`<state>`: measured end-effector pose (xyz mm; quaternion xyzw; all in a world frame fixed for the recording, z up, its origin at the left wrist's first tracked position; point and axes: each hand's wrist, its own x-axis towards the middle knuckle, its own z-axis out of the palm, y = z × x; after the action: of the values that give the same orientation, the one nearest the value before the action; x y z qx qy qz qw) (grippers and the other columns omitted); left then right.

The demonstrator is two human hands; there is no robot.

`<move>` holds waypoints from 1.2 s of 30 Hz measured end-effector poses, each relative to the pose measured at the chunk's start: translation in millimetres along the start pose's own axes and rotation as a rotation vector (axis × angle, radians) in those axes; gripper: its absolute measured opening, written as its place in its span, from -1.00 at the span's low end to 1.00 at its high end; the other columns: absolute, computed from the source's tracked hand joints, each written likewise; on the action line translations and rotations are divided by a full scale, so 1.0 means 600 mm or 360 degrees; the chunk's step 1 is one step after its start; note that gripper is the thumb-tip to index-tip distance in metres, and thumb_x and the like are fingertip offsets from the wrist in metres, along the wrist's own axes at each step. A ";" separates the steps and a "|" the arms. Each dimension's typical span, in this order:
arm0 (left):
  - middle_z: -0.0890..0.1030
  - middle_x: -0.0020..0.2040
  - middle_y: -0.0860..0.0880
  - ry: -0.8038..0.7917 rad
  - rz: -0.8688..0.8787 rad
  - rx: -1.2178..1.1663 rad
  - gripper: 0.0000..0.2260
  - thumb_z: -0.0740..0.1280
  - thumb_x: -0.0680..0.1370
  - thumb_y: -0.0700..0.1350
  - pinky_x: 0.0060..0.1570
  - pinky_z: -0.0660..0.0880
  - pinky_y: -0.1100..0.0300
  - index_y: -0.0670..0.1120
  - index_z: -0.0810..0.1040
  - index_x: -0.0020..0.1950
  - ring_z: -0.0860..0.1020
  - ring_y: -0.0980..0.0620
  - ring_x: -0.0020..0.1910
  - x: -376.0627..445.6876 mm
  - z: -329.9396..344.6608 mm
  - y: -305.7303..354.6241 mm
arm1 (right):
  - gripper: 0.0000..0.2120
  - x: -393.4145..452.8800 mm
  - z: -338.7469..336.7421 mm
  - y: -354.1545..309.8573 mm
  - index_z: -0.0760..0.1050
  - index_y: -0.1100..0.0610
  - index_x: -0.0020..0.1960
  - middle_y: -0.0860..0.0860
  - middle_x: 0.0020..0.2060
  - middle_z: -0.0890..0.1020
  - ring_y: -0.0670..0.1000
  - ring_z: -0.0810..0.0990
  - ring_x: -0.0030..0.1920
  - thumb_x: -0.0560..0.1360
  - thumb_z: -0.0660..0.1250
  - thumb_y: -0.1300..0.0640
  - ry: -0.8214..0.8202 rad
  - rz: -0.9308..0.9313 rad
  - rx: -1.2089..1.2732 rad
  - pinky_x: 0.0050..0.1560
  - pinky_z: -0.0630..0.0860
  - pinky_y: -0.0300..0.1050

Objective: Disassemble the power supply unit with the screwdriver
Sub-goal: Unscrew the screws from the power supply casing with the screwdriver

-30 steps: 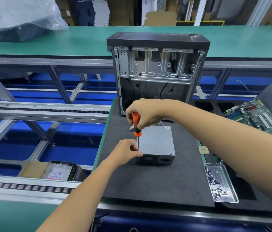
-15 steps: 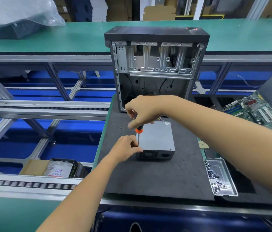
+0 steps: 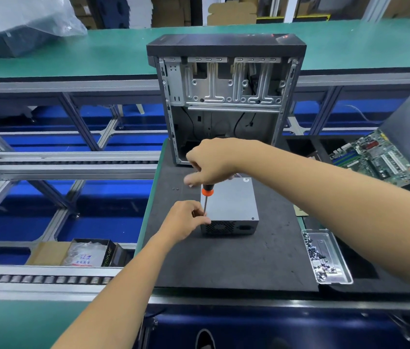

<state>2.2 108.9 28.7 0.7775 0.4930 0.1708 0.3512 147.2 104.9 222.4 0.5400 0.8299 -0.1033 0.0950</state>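
A grey power supply unit (image 3: 231, 202) lies flat on the black foam mat (image 3: 224, 260), its vented face toward me. My right hand (image 3: 211, 162) grips the orange-and-black screwdriver (image 3: 207, 195) from above, the shaft pointing down at the unit's near left corner. My left hand (image 3: 183, 220) holds that same corner, its curled fingers around the shaft's lower end. The screwdriver tip is hidden behind those fingers.
An open computer case (image 3: 226, 96) stands upright behind the unit. A clear tray of screws (image 3: 332, 260) sits at the mat's right edge. A green motherboard (image 3: 375, 157) lies far right. Two loose screws (image 3: 175, 189) rest on the mat. Conveyor rails run at left.
My right hand has shifted its grip on the handle, so less of the orange shows. The left hand and the unit stay in place.
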 end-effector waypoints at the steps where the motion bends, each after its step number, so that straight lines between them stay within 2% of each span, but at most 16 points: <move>1: 0.63 -0.29 0.05 0.0001 -0.0002 0.0005 -0.80 0.52 0.36 0.01 -0.31 0.42 0.30 0.05 0.53 -0.38 0.52 0.13 -0.32 0.000 0.000 0.001 | -0.66 0.001 0.002 -0.001 0.35 0.11 -0.20 0.04 -0.29 0.52 0.00 0.49 -0.37 0.62 0.12 -0.11 0.0031 0.0038 -0.0124 -0.42 0.30 -0.14; 3: 0.60 -0.34 0.05 0.0012 -0.0012 0.0031 -0.79 0.52 0.36 0.01 -0.34 0.40 0.27 0.04 0.54 -0.38 0.49 0.13 -0.36 0.000 0.000 0.003 | -0.76 0.004 0.002 -0.001 0.38 0.14 -0.16 0.03 -0.29 0.47 -0.03 0.38 -0.38 0.63 0.12 0.04 0.0083 0.0051 -0.0203 -0.44 0.20 -0.14; 5: 0.54 -0.42 0.07 0.0041 -0.0021 0.0048 -0.74 0.52 0.34 0.02 -0.39 0.33 0.28 0.02 0.49 -0.42 0.43 0.15 -0.42 -0.001 0.001 0.005 | -0.91 0.002 -0.005 0.002 0.41 0.12 -0.07 -0.01 -0.26 0.47 -0.06 0.38 -0.35 0.53 0.28 0.11 0.0057 -0.0019 -0.0026 -0.42 0.23 -0.17; 8: 0.46 -0.46 0.07 0.0073 -0.0017 0.0054 -0.70 0.53 0.34 0.03 -0.39 0.30 0.26 -0.02 0.45 -0.42 0.39 0.14 -0.44 -0.003 0.002 0.007 | -0.78 -0.005 -0.016 0.003 0.45 0.07 -0.06 -0.08 -0.20 0.48 -0.12 0.44 -0.28 0.38 0.46 0.12 0.0010 -0.0151 0.0212 -0.39 0.30 -0.24; 11: 0.47 -0.45 0.07 0.0081 0.0007 0.0106 -0.68 0.52 0.36 0.03 -0.39 0.30 0.26 0.01 0.42 -0.43 0.40 0.13 -0.42 -0.006 0.003 0.009 | -0.75 -0.005 -0.008 0.000 0.41 0.08 -0.11 -0.02 -0.22 0.58 -0.04 0.61 -0.36 0.47 0.41 -0.05 -0.0035 -0.0097 0.0296 -0.43 0.37 -0.26; 13: 0.47 -0.42 0.07 0.0079 0.0017 0.0127 -0.70 0.51 0.38 0.02 -0.38 0.32 0.25 0.01 0.43 -0.40 0.42 0.12 -0.39 -0.007 0.003 0.010 | -0.65 -0.004 -0.005 -0.003 0.37 0.10 -0.14 0.04 -0.26 0.63 -0.01 0.65 -0.48 0.55 0.25 -0.19 -0.0060 0.0022 0.0247 -0.47 0.40 -0.23; 14: 0.48 -0.39 0.07 0.0077 0.0020 0.0139 -0.72 0.50 0.39 0.02 -0.36 0.34 0.23 -0.01 0.45 -0.38 0.43 0.11 -0.36 -0.007 0.003 0.011 | -0.63 -0.002 -0.005 -0.005 0.38 0.11 -0.14 0.06 -0.27 0.63 -0.01 0.64 -0.51 0.58 0.19 -0.19 -0.0050 0.0048 0.0203 -0.48 0.39 -0.23; 17: 0.50 -0.30 0.08 0.0062 0.0048 0.0195 -0.75 0.46 0.44 0.02 -0.24 0.43 0.16 -0.09 0.49 -0.29 0.47 0.05 -0.27 -0.010 0.004 0.012 | -0.70 0.002 -0.005 -0.007 0.42 0.17 -0.08 0.08 -0.27 0.63 0.00 0.64 -0.50 0.59 0.19 -0.07 0.0045 0.0027 0.0151 -0.51 0.35 -0.29; 20: 0.49 -0.28 0.08 0.0048 0.0091 0.0230 -0.73 0.43 0.47 0.02 -0.23 0.42 0.15 -0.08 0.46 -0.29 0.47 0.02 -0.25 -0.011 0.005 0.013 | -0.75 0.001 -0.006 -0.004 0.46 0.19 -0.06 0.07 -0.32 0.62 -0.05 0.61 -0.52 0.57 0.22 0.00 0.0048 0.0049 0.0197 -0.62 0.29 -0.38; 23: 0.49 -0.28 0.07 0.0016 0.0091 0.0256 -0.71 0.45 0.45 0.05 -0.30 0.35 0.22 -0.04 0.42 -0.32 0.45 0.06 -0.28 -0.009 0.001 0.013 | -0.85 0.000 -0.009 0.000 0.43 0.14 -0.08 0.04 -0.28 0.63 -0.03 0.65 -0.44 0.54 0.27 0.05 -0.0014 0.0027 0.0256 -0.58 0.33 -0.37; 27: 0.53 -0.28 0.06 -0.0001 0.0068 0.0132 -0.78 0.49 0.41 0.01 -0.32 0.35 0.33 -0.06 0.52 -0.27 0.44 0.11 -0.32 -0.010 -0.002 0.007 | -0.87 0.002 -0.005 -0.001 0.42 0.12 -0.11 0.05 -0.24 0.63 -0.02 0.66 -0.39 0.52 0.33 0.08 -0.0018 -0.0043 0.0254 -0.64 0.30 -0.40; 29: 0.57 -0.27 0.07 -0.0020 0.0069 0.0047 -0.85 0.49 0.42 -0.04 -0.30 0.39 0.39 -0.04 0.55 -0.26 0.46 0.15 -0.32 -0.012 -0.004 0.003 | -0.87 0.004 -0.003 -0.004 0.43 0.11 -0.10 0.06 -0.21 0.63 0.00 0.65 -0.35 0.52 0.34 0.08 -0.0020 -0.0085 0.0200 -0.59 0.33 -0.37; 32: 0.60 -0.27 0.10 -0.0052 0.0056 -0.0023 -0.90 0.46 0.44 -0.12 -0.29 0.40 0.43 0.01 0.58 -0.25 0.48 0.23 -0.32 -0.013 -0.012 0.002 | -0.88 0.007 -0.004 -0.005 0.47 0.10 -0.07 0.03 -0.17 0.58 -0.01 0.58 -0.24 0.46 0.40 0.14 -0.0002 -0.0149 0.0096 -0.42 0.34 -0.27; 36: 0.61 -0.25 0.12 -0.0093 0.0067 0.0003 -0.93 0.45 0.45 -0.14 -0.28 0.39 0.48 -0.01 0.61 -0.22 0.52 0.25 -0.29 -0.011 -0.019 0.008 | -0.82 0.003 -0.015 0.000 0.53 0.09 -0.07 -0.05 -0.19 0.54 -0.12 0.46 -0.26 0.37 0.44 0.25 -0.0058 -0.0241 0.0043 -0.39 0.29 -0.28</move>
<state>-4.8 105.9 40.5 0.7926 0.4663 0.1550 0.3611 146.0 109.0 230.4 0.4749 0.8650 -0.1312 0.0948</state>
